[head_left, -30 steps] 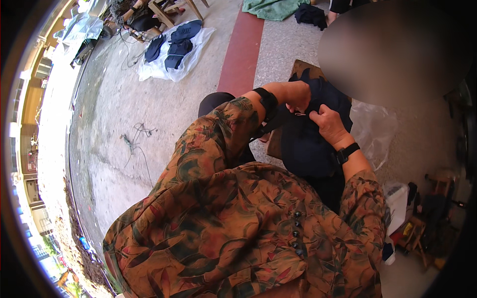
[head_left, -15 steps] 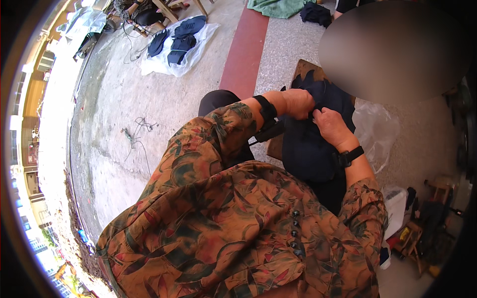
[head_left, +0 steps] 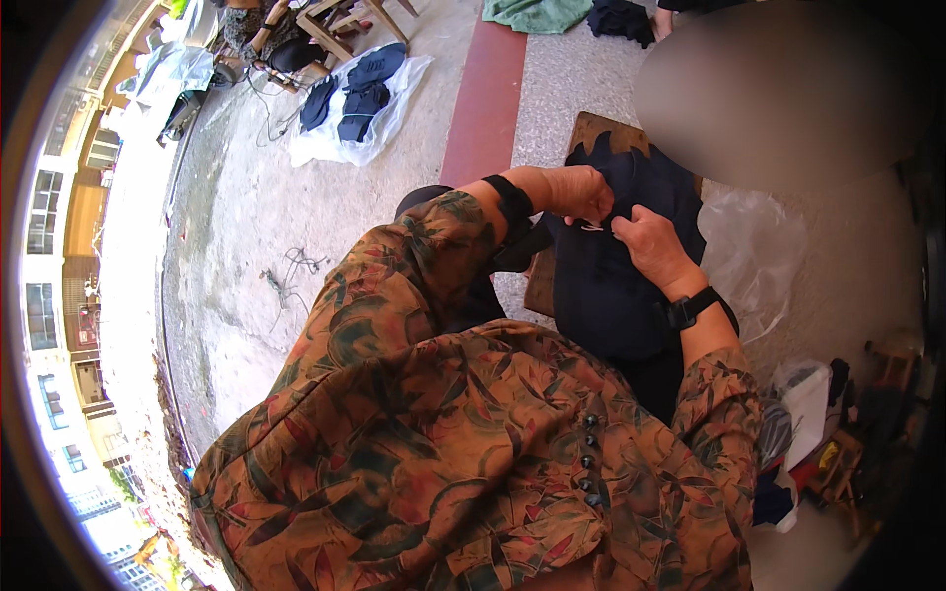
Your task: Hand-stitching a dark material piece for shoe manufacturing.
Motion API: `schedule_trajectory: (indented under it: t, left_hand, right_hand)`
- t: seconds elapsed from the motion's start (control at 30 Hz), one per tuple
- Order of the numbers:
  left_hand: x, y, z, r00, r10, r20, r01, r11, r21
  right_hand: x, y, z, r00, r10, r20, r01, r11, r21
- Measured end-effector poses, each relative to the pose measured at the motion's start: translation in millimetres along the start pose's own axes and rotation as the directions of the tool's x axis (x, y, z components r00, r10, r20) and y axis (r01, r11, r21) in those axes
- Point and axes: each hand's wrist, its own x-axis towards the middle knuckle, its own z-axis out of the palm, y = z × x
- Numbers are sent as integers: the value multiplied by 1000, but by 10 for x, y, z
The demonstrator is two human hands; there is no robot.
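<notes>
A white sheet (head_left: 367, 118) lies on the concrete floor (head_left: 246, 246) at upper left, with dark blue pieces (head_left: 355, 89) laid on it. Beside it stand wooden chair legs (head_left: 340, 18) and a tangle of cable (head_left: 268, 98). A red strip (head_left: 485, 98) runs across the floor. A green cloth (head_left: 537, 14) and a dark cloth (head_left: 621, 18) lie near the top edge. Loose thread (head_left: 291, 276) lies on the concrete at left. A clear plastic bag (head_left: 759, 256) sits at right, with white bags (head_left: 803, 404) and small clutter (head_left: 847, 453) farther down. Buildings (head_left: 59, 295) curve along the left rim.
</notes>
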Motion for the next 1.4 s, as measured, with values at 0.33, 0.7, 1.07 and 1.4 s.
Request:
schedule_trajectory:
  t: [0.33, 0.7, 1.07, 1.4]
  left_hand:
    - [66, -2, -21, 995, -64, 72, 62, 998, 29]
    - [85, 153, -95, 981, -130, 146, 117, 989, 95]
    - [135, 192, -114, 983, -91, 158, 59, 979, 195]
    - [105, -28, 148, 971, 206, -119, -140, 900, 414]
  right_hand:
    - [12, 38, 7, 999, -36, -5, 36, 999, 19]
    - [12, 14, -32, 996, -83, -14, 84, 996, 35]
    - [8, 16, -32, 998, -67, -4, 67, 998, 9]
    - [50, -15, -39, 986, -27, 162, 51, 989, -142]
